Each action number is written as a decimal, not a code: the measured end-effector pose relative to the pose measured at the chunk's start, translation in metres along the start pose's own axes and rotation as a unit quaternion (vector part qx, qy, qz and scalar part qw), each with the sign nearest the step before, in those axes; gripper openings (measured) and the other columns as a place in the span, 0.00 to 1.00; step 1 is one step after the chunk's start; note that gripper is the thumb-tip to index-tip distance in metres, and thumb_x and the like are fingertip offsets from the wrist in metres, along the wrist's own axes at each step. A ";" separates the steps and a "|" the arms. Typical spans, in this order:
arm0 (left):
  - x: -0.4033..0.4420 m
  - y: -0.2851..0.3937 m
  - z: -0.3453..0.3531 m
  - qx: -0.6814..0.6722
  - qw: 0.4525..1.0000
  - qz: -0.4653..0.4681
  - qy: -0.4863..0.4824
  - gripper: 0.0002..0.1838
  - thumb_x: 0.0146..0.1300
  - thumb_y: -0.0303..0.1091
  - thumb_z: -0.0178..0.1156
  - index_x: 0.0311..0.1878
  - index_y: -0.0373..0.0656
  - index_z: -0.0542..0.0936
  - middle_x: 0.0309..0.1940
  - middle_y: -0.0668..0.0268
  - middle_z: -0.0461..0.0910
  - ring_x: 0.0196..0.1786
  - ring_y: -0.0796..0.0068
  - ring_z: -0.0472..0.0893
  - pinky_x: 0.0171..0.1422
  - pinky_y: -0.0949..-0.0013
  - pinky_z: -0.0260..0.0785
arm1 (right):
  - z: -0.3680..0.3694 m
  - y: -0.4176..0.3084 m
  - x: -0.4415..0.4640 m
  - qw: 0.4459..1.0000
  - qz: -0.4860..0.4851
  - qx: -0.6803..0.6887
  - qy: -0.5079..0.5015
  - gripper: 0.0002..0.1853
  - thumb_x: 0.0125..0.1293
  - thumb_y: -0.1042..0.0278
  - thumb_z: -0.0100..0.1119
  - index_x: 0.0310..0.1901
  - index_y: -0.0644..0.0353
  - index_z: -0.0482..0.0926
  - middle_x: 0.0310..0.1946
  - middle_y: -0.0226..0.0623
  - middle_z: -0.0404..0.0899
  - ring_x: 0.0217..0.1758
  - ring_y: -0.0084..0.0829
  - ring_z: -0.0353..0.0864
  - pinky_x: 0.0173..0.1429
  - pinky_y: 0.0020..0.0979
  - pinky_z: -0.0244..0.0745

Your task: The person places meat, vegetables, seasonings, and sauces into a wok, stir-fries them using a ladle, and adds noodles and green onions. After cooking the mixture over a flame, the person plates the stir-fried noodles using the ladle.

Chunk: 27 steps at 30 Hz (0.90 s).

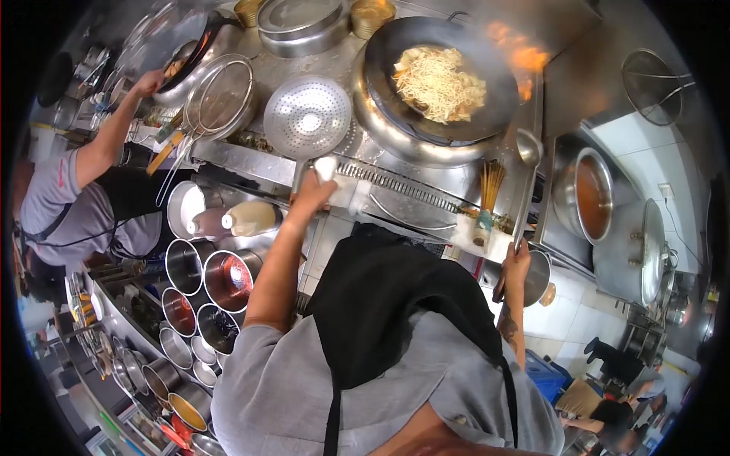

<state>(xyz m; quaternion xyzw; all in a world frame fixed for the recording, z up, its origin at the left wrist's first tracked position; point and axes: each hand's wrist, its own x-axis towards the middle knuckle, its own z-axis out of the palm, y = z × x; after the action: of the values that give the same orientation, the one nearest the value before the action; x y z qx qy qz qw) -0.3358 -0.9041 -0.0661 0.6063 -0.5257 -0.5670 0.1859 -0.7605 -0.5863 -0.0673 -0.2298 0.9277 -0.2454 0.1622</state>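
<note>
My left hand (312,191) is closed at the stove's front edge, around a small white object (325,166) whose kind I cannot make out. The handle of a perforated skimmer (308,114) runs down beside that hand; whether the fingers also grip it is unclear. My right hand (516,262) is wrapped around the long handle of a ladle (528,149), its bowl upward, right of the wok. In the black wok (384,83) lies a heap of pale, noodle-like strands (439,82) with larger pieces underneath. Neither hand touches the wok.
Flames (517,53) rise behind the wok's right side. A bamboo brush (490,190) lies by the front edge. Several pots of sauce, one red (228,280), and squeeze bottles (251,218) stand lower left. A co-worker (91,190) works at far left; a stockpot (635,251) stands right.
</note>
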 end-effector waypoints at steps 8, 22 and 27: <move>0.041 -0.054 0.018 0.159 0.966 0.185 0.086 0.35 0.52 0.34 0.59 0.60 0.26 0.58 0.44 0.32 0.71 0.48 0.34 0.74 0.55 0.47 0.67 | 0.054 0.062 0.032 0.954 -0.242 -0.061 0.164 0.21 0.64 0.66 0.58 0.55 0.70 0.72 0.22 0.48 0.77 0.22 0.38 0.78 0.30 0.36 0.72; 0.014 -0.025 0.070 0.355 0.923 0.132 0.069 0.30 0.53 0.30 0.60 0.57 0.31 0.59 0.48 0.41 0.68 0.49 0.42 0.77 0.52 0.53 0.73 | 0.064 0.112 0.088 0.969 -0.239 -0.051 0.035 0.24 0.54 0.64 0.65 0.52 0.68 0.77 0.24 0.39 0.79 0.28 0.34 0.78 0.37 0.33 0.74; 0.024 -0.041 0.085 0.410 0.899 0.138 0.068 0.34 0.52 0.37 0.64 0.61 0.34 0.62 0.47 0.45 0.72 0.52 0.47 0.77 0.56 0.55 0.72 | 0.029 0.082 0.084 0.953 -0.293 -0.008 0.082 0.22 0.58 0.71 0.61 0.56 0.65 0.74 0.34 0.41 0.77 0.35 0.32 0.77 0.42 0.31 0.74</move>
<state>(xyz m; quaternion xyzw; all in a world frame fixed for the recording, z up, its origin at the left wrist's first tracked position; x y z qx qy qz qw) -0.3983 -0.8773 -0.1361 0.5875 -0.7759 -0.2275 0.0325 -0.8473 -0.5761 -0.1507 -0.4719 0.8315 -0.2930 0.0052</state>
